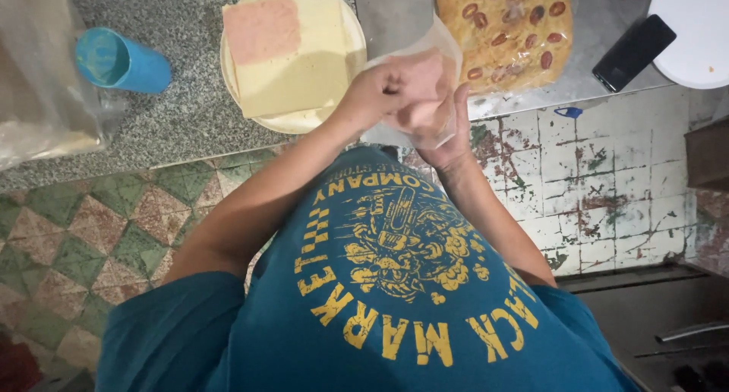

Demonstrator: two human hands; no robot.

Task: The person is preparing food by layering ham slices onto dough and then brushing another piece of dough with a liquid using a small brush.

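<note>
A clear plastic bag of pink sliced meat is held up between both hands, above the edge of the grey speckled counter. The left hand is closed around the bag's near side, its fingers curled and pinching at the plastic or a slice inside; which of the two cannot be told. The right hand cups the bag from beneath and from the far side, fingers pressed against the film.

Just left of the grip lies a cream plate carrying pale yellow cheese slices, with one pink meat slice on their upper left corner. Just right of the grip, partly behind the bag, sits a round flat bread studded with almonds in clear wrapping. Further right are a black phone and the rim of a white plate, well apart from the hands. Far left stands a blue cup on its side beside a clear plastic bag. Below the grip are the person's blue printed shirt and a worn tiled floor.
</note>
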